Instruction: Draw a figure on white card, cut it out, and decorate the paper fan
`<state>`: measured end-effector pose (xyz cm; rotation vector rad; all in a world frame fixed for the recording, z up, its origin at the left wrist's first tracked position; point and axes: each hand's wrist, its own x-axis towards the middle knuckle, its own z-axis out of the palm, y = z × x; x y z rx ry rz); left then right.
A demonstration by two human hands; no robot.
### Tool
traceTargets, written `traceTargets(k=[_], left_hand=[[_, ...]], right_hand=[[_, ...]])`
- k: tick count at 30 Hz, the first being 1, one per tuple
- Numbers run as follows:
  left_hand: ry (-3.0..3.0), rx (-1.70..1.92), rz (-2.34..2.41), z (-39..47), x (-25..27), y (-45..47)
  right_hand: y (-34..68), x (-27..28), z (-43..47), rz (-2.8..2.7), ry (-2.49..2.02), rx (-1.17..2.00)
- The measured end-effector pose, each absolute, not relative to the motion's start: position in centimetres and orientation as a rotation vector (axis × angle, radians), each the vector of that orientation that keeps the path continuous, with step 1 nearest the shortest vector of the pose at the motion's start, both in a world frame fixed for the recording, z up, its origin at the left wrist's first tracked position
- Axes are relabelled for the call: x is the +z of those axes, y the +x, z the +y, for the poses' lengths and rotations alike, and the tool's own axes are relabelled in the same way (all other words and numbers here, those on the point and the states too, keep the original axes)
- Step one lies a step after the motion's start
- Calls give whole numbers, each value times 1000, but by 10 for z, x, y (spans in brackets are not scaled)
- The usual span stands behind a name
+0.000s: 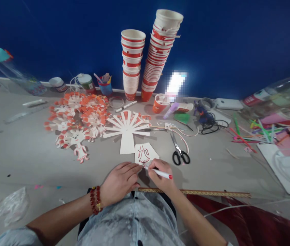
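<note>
My right hand [161, 172] grips a white marker with a red end cap [164, 173], its tip on a white piece of card [153, 154]. Red lines on the card form a small dress figure with legs below. My left hand [121, 177] lies flat, its fingers stretched out and their tips at the card's lower edge. Just above the card rests a white paper cutout [127, 141] with strips fanned out from its top. Black-handled scissors [180, 157] lie to the right of my right hand. Finished-looking paper dolls with orange-tipped strips [77, 136] are heaped at the left.
Two tall stacks of paper cups [133, 61] stand against the blue wall. A filled paper cup [160, 104], a purple glue stick [170, 110] and black cord [211, 124] lie behind the scissors. Colourful strips [265, 131] and a plastic bottle [280, 95] crowd the right.
</note>
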<state>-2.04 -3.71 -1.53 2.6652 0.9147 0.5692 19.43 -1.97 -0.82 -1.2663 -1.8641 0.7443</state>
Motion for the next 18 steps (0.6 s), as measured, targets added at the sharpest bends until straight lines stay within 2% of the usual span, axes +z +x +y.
traceTargets(k=[18], left_hand=[[2657,619,925,-38,-16,-20]], right_hand=[[195,-9,-20,-1916,-1265,778]])
